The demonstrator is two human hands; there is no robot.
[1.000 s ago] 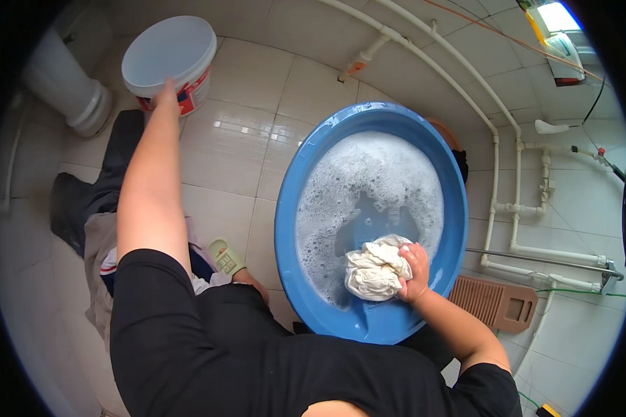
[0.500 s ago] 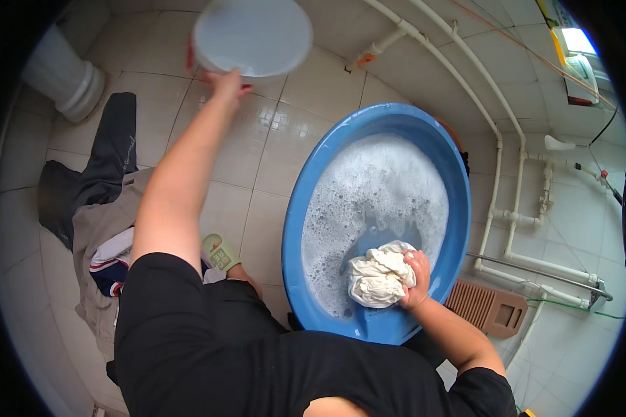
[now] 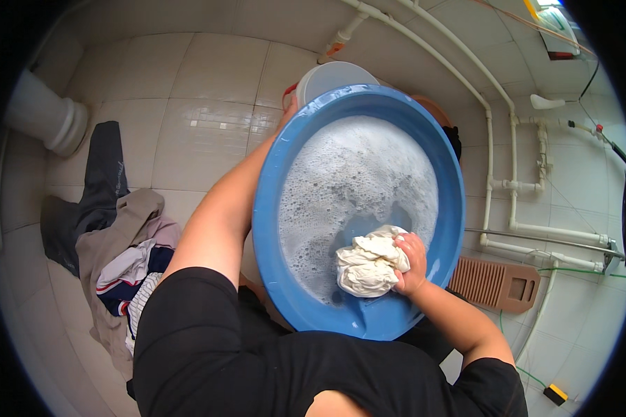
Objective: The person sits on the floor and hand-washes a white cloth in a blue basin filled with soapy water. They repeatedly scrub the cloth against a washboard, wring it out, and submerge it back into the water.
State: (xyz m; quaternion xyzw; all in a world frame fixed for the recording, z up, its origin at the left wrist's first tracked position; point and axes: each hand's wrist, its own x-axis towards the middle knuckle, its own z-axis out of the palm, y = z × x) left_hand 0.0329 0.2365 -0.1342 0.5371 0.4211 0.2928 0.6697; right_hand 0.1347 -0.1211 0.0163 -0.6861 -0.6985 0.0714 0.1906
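Note:
A large blue tub (image 3: pixel 268 257) of sudsy water stands in front of me. My right hand (image 3: pixel 412 264) grips a bunched, wet off-white cloth (image 3: pixel 370 267) over the near part of the tub, above the suds. Beyond the far left rim is a white bucket (image 3: pixel 337 75) with red at its side, partly covered by the tub. My left hand (image 3: pixel 289 115) reaches around the tub's left side and holds the bucket at its near edge; the fingers are partly hidden.
Dark trousers (image 3: pixel 103 170) and a heap of clothes (image 3: pixel 129 260) lie on the tiled floor at left, near a white pedestal (image 3: pixel 66 128). On the right are a brown washboard (image 3: pixel 494 283), white wall pipes (image 3: pixel 488 160) and a yellow-black brush-like item (image 3: pixel 555 395).
My left hand has brought the white bucket rightward and down behind the tub's far left rim. My right hand still holds the cloth, almost unmoved. The view has shifted slightly.

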